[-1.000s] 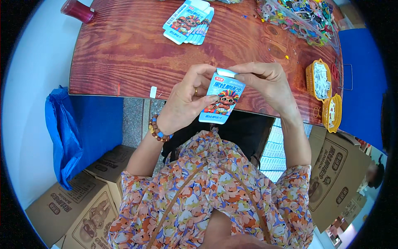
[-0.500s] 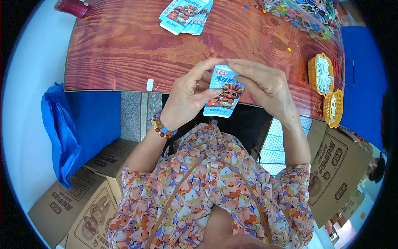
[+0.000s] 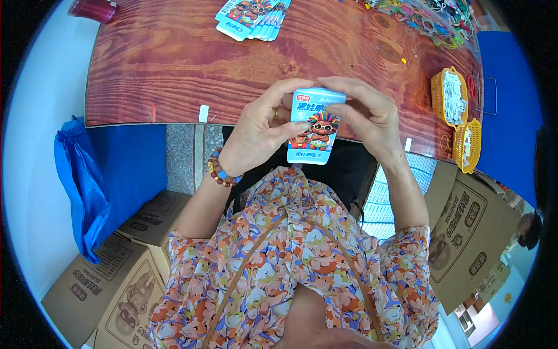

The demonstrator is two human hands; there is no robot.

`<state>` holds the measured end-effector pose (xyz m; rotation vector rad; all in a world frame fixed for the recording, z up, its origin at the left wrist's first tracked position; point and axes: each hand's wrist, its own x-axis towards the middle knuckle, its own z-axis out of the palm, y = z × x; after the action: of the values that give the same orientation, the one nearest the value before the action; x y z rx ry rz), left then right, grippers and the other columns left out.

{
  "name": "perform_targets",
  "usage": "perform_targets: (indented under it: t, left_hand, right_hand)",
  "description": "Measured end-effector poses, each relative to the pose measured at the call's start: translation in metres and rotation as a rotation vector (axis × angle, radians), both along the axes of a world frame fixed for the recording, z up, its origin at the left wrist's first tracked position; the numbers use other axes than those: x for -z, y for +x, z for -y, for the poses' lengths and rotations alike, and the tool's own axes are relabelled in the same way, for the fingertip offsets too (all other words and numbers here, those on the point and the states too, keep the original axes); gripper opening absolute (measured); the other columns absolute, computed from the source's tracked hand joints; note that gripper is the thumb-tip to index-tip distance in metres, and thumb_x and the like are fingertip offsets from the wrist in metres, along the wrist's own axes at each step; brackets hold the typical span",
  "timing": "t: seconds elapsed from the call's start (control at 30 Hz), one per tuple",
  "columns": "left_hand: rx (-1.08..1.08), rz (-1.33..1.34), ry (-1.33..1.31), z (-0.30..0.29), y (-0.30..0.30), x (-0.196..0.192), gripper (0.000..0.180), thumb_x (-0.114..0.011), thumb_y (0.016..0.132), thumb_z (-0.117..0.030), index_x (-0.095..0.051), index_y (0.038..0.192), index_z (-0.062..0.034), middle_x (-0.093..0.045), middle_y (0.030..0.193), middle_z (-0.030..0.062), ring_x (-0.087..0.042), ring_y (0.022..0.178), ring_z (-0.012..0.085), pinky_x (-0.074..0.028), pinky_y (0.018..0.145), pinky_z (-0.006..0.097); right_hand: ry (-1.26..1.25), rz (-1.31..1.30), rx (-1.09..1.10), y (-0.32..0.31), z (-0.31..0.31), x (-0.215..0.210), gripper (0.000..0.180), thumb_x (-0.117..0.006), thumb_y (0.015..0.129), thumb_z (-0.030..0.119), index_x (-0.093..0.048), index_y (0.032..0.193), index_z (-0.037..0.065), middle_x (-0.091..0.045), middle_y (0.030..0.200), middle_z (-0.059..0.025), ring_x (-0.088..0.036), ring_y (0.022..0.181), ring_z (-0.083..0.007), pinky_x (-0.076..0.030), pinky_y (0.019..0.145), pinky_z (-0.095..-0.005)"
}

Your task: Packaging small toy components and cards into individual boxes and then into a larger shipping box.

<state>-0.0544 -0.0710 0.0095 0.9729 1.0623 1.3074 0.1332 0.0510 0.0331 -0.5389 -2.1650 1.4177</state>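
A small light-blue cardboard box (image 3: pixel 311 148) with cartoon figures printed on it is held upright between both hands, just past the table's near edge. My left hand (image 3: pixel 258 128) closes on its left side, thumb on the front and fingers curled behind the top; it wears a ring and a beaded bracelet. My right hand (image 3: pixel 372 119) grips the upper right corner, thumb lying across the printed front. The fingertips behind the box are hidden.
Matching blue boxes (image 3: pixel 238 29) lie fanned at the far side of the wooden table (image 3: pixel 174 70). Yellow baskets (image 3: pixel 439 96) with white packets stand at the right, below a pile of colourful cords (image 3: pixel 433 29). Brown cartons (image 3: pixel 75 279) flank me, and a blue bag (image 3: pixel 81 192) hangs at left.
The box has turned a little straighter, and its top looks wider between my hands. My right thumb has shifted on the front. The whole view has moved slightly.
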Motion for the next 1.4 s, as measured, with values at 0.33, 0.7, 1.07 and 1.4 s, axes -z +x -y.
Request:
perform_targets:
  t: [0.33,0.7,1.07,1.4]
  left_hand:
    - [0.001,-0.029,0.005,0.001,0.005,0.004,0.046,-0.065,0.09,0.001,-0.049,0.133,-0.0054,-0.062,0.116,0.0065,-0.066,0.1,0.0134,-0.056,0.085,0.029]
    - [-0.136,0.057,0.001,-0.023,-0.012,-0.002,0.058,-0.065,0.09,-0.002,-0.04,0.143,-0.0059,-0.062,0.12,0.0131,-0.064,0.109,0.0186,-0.056,0.084,0.029]
    - [-0.492,-0.667,0.13,-0.027,-0.02,0.0,0.102,-0.088,0.064,-0.006,-0.03,0.148,-0.0019,-0.042,0.14,0.0162,-0.053,0.122,0.0257,-0.049,0.097,0.036]
    - [-0.387,-0.7,0.164,-0.025,-0.049,-0.004,0.094,-0.089,0.069,-0.024,-0.036,0.144,-0.0012,-0.051,0.123,0.0188,-0.055,0.113,0.0329,-0.047,0.093,0.041]
  right_hand:
    - [0.014,0.01,-0.023,0.008,-0.011,0.007,0.027,-0.069,0.084,-0.003,-0.071,0.111,0.0,-0.068,0.117,-0.0126,-0.066,0.105,-0.0186,-0.055,0.085,-0.0297]
    - [-0.694,-0.108,0.357,-0.003,-0.028,0.005,0.023,-0.064,0.091,0.005,-0.067,0.113,-0.001,-0.07,0.108,-0.0076,-0.067,0.094,-0.0134,-0.053,0.084,-0.0281]
    - [-0.701,0.286,0.016,-0.077,-0.019,-0.012,0.026,-0.056,0.094,0.006,-0.063,0.118,0.002,-0.068,0.104,-0.0104,-0.068,0.092,-0.0164,-0.057,0.08,-0.0316]
    - [0.673,0.488,0.287,-0.21,-0.25,-0.058,0.031,-0.067,0.086,0.029,-0.07,0.106,0.006,-0.071,0.099,-0.0123,-0.068,0.093,-0.0291,-0.051,0.08,-0.0399]
